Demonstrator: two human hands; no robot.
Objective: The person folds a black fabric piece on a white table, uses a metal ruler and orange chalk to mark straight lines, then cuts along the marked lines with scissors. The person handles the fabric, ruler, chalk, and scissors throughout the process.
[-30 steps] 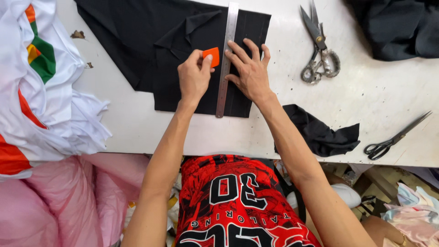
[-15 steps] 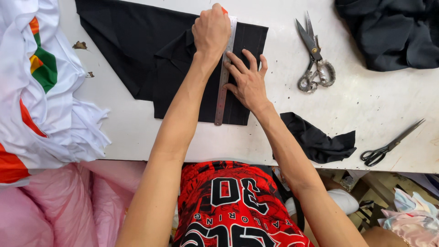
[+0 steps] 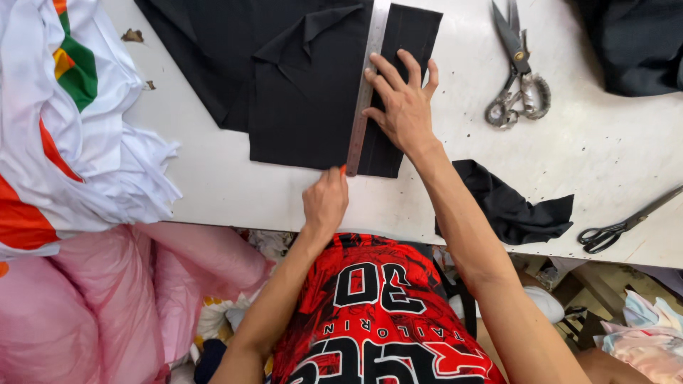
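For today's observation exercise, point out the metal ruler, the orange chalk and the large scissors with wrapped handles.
metal ruler [image 3: 367, 78]: head view, bare middle of the steel strip lying on the black cloth.
orange chalk [image 3: 343, 170]: head view, tip showing above the left hand's fingers.
large scissors [image 3: 518, 67]: head view, near the pivot.

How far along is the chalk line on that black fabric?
The left hand with orange chalk is at the near end of the metal ruler, so the stroke looks finished. The right hand presses the ruler on the black fabric. Scissors lie untouched; nothing cut yet.
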